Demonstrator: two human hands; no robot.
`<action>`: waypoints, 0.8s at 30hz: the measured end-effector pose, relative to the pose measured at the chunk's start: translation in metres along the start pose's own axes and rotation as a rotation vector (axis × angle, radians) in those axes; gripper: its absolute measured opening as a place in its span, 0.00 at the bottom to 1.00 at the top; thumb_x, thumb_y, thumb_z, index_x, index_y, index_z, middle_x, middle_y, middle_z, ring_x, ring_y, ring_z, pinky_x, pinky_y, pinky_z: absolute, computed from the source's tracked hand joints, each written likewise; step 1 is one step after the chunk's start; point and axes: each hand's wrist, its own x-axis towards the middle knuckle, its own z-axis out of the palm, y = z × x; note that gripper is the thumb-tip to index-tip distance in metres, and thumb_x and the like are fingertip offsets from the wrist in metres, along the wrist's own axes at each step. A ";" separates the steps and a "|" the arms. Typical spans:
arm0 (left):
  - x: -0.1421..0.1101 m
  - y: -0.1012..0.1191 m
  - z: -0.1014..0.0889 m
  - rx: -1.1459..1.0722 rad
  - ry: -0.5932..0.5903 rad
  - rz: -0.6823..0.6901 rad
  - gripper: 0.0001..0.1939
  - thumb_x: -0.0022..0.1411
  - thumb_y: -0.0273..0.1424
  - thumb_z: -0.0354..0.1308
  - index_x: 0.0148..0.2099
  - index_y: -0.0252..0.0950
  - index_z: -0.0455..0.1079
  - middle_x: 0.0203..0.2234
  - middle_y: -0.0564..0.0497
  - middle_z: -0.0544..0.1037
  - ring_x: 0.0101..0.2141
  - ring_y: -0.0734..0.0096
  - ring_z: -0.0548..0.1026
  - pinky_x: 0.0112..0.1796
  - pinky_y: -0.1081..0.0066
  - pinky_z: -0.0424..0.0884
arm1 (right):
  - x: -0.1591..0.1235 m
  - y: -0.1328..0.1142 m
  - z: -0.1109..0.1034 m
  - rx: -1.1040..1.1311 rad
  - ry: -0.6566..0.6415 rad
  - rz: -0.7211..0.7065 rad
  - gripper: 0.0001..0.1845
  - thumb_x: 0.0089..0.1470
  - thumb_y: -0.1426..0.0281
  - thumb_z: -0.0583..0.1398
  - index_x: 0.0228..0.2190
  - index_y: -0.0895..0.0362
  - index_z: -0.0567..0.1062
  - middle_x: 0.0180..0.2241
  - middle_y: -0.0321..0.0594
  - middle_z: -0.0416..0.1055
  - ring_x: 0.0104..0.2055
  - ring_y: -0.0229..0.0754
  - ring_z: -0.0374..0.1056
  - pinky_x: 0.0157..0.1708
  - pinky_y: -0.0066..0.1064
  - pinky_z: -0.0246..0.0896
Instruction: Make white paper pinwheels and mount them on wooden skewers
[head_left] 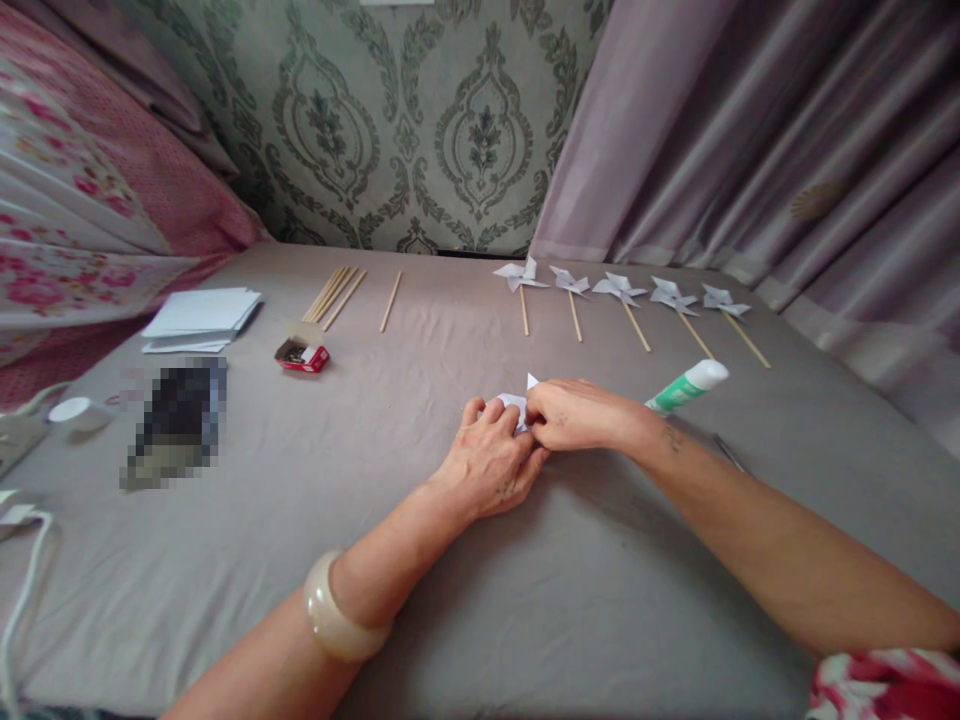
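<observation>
Head view: the white paper [512,403] is on or just above the middle of the surface [352,450], mostly covered by your fingers; one pointed corner sticks up behind your knuckles. Your left hand [491,455] has it from the near left, fingers bent over it, thumb running toward the other hand. Your right hand [574,412] has it from the right, fingers curled in and gripping. Hands touch each other; exact fingertip contact is hidden.

Next out: glue stick [686,387], white and green, tilted, partly behind your right wrist. Thin dark item [729,453] beside your right forearm, can't tell what it is.

Far right of you: five paper pinwheels [619,290] on wooden sticks, laid in a row, heads toward the wall [405,120], apart from each other.

Far left: group of loose sticks [334,293], plus one single stick [391,302] off to its right. Red box [301,354], open, small bits inside, sits just on the near side of the group. Stack of white sheets [201,315] further left. Nearer you, a pixelated dark item [180,420], a white round piece [79,413] and a white cable [30,590] by the left edge.
</observation>
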 end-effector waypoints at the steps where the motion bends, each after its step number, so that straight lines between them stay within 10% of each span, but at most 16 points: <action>1: 0.000 0.001 -0.001 0.013 -0.006 0.000 0.21 0.68 0.40 0.42 0.42 0.37 0.74 0.36 0.43 0.72 0.43 0.57 0.66 0.46 0.55 0.57 | -0.001 0.000 0.000 0.007 0.002 0.004 0.12 0.45 0.73 0.55 0.27 0.59 0.80 0.28 0.49 0.77 0.29 0.44 0.71 0.24 0.29 0.50; 14: -0.004 0.009 -0.006 0.116 -0.066 -0.024 0.23 0.68 0.43 0.41 0.44 0.38 0.74 0.35 0.43 0.71 0.41 0.58 0.65 0.45 0.57 0.56 | -0.024 0.023 0.051 0.256 0.544 0.089 0.21 0.55 0.72 0.51 0.45 0.54 0.78 0.42 0.42 0.75 0.41 0.41 0.70 0.40 0.27 0.58; 24: -0.005 0.010 -0.007 0.137 -0.067 -0.018 0.21 0.67 0.42 0.42 0.47 0.37 0.72 0.36 0.43 0.71 0.41 0.58 0.65 0.44 0.57 0.57 | -0.024 0.011 0.055 0.141 0.420 0.031 0.20 0.59 0.69 0.50 0.46 0.53 0.77 0.43 0.43 0.72 0.44 0.44 0.69 0.38 0.29 0.57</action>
